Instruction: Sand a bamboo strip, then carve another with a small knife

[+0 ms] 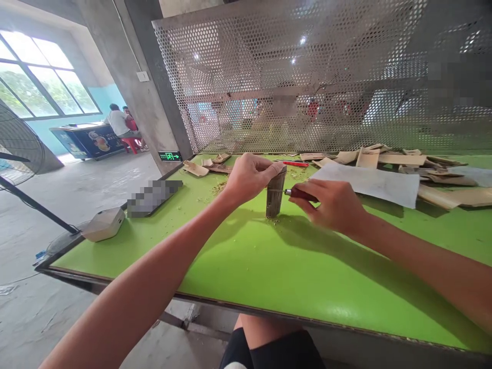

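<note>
A dark brown, grooved piece of bamboo or wood stands upright on the green table. My left hand is closed on its top end, thumb and fingers pinching the upper edge. In my right hand is a carving tool with a dark red handle and a shiny metal collar. Its thin shaft points left and reaches the face of the brown piece; whether the tip cuts into it I cannot tell. Small shavings lie around the foot of the piece.
Pale curved bamboo pieces are heaped at the back right beside a white sheet. Behind my left hand lies a red tool. A white box sits at the left edge. A perforated metal screen closes the back.
</note>
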`<state>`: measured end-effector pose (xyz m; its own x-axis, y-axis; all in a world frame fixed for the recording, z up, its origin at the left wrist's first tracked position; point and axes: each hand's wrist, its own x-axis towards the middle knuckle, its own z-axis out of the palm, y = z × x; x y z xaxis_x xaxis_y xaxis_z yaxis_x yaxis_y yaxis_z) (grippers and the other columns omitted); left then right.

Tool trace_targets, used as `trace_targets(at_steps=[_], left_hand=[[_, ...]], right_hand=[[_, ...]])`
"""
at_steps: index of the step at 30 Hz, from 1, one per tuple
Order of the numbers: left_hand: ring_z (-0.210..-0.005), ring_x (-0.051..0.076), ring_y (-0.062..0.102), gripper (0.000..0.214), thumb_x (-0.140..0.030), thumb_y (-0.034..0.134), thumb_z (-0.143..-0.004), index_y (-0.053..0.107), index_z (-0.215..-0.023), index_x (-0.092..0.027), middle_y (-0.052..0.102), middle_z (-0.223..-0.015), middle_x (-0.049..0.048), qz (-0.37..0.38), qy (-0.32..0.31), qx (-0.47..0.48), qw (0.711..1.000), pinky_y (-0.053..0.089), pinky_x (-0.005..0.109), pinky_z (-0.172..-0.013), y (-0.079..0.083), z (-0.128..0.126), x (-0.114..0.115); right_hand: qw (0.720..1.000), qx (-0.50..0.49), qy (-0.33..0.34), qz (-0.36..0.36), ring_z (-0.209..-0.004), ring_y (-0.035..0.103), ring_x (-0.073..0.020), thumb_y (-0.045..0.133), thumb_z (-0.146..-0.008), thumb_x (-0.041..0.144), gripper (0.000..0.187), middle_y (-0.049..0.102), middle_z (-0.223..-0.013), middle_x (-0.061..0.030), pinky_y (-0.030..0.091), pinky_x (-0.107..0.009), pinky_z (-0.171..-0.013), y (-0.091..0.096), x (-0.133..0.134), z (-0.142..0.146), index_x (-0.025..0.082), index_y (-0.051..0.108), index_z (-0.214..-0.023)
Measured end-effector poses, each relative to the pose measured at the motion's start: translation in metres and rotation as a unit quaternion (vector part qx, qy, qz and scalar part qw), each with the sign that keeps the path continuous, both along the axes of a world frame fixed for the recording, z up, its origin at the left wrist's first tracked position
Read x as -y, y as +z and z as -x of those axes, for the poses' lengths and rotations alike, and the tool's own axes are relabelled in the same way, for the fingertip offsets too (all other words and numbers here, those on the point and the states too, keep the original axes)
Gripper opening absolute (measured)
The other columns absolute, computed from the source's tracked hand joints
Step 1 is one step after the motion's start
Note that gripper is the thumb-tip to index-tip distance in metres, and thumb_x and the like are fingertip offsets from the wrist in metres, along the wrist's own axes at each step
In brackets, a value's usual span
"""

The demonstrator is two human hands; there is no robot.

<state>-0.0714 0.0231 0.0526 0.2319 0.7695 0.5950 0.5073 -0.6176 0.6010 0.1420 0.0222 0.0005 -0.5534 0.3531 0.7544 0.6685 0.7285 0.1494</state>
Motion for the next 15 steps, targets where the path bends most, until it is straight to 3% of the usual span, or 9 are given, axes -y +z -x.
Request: trace_targets(at_steps=[6,15], left_hand=[[-0.053,0.011,0.051,0.037,-0.043,0.061,-0.084,0.069,-0.061,-0.015,0.061,-0.055,0.0025,-0.001,-0.001,0.001,1.000,0.034,0.023,-0.046,0.0006,0.0000,0.0003],[-0.053,0.011,0.051,0.037,-0.044,0.063,-0.084,0.069,-0.061,-0.015,0.059,-0.054,0.0023,-0.001,0.000,0.003,1.000,0.033,0.023,-0.046,0.0004,0.0012,-0.0006]], right_hand=[[0.999,0.008,0.022,0.034,-0.061,0.058,-0.0146,0.057,-0.092,0.035,0.024,0.070,-0.073,-0.0045,0.037,-0.028,-0.058,-0.0001,-0.0048,0.0047,0.017,0.072,-0.086],[0.999,0.018,0.001,0.047,-0.060,0.057,-0.0155,0.054,-0.093,0.037,0.028,0.071,-0.077,-0.0063,0.033,-0.028,-0.056,-0.0036,-0.0055,0.0077,0.016,0.072,-0.090]])
